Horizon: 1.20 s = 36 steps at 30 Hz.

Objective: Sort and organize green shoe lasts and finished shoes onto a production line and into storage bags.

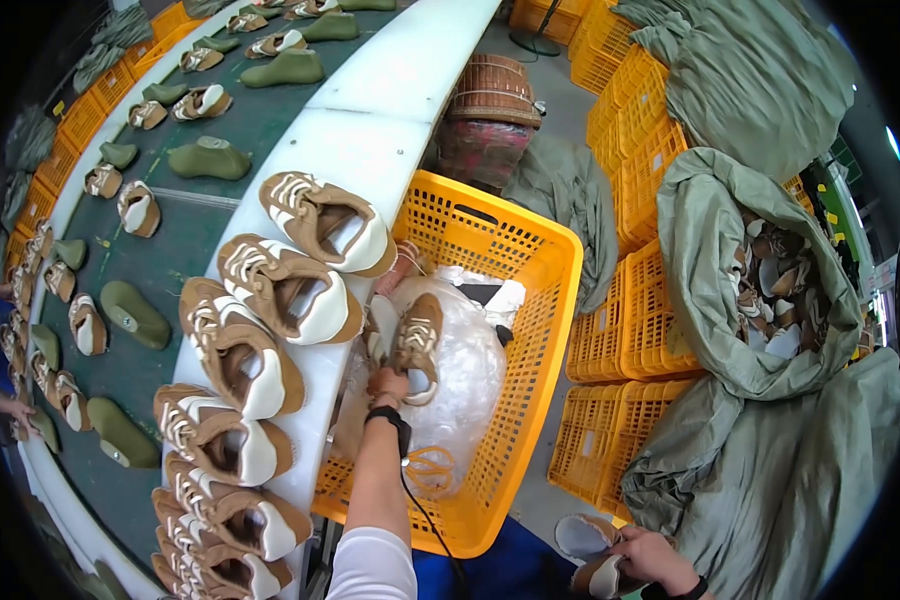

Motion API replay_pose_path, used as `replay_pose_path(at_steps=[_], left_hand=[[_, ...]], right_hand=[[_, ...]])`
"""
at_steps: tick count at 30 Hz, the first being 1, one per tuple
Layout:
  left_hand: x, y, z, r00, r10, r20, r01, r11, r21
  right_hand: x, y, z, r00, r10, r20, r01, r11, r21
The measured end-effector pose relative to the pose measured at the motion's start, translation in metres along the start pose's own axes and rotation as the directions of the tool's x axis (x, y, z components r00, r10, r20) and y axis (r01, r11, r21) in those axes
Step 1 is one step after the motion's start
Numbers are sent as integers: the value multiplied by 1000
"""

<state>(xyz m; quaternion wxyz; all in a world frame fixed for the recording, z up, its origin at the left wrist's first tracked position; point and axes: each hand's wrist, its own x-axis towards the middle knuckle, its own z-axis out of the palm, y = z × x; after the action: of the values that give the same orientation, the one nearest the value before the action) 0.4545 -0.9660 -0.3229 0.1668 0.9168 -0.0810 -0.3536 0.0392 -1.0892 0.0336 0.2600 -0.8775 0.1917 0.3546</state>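
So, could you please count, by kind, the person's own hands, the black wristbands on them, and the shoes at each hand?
Left hand: 1
Right hand: 1
Black wristbands: 2
Shoes at left: 2
Shoes at right: 2
Total: 8

On the left hand (388, 386) the fingertips are hidden, the near edge cuts off the right arm (684, 577) and the row of shoes (261, 462), and the left rim leaves a co-worker (16, 410) only partly visible.
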Motion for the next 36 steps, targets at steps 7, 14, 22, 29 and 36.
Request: replay_pose_path(at_steps=[7,14,22,29,36], left_hand=[[-231,57,-80,804,556,-208,-508,826,246],[-476,-45,-221,666,482,-569,-647,754,-118],[-698,-238,-237,392,-220,-893,15,972,-233],[-797,-313,-175,221,-482,-848,3,870,-493],[-819,-361,-146,191,-584,-789,-28,801,-599]], right_hand=[[-9,12,-52,893,24,-450,-6,999,40],[12,-109,-168,608,-423,-672,694,695,190],[43,-450,-150,603,-694,395,720,686,105],[135,-548,-13,571,-350,743,571,819,-53],[151,-526,-81,678,-547,490,399,835,380]])
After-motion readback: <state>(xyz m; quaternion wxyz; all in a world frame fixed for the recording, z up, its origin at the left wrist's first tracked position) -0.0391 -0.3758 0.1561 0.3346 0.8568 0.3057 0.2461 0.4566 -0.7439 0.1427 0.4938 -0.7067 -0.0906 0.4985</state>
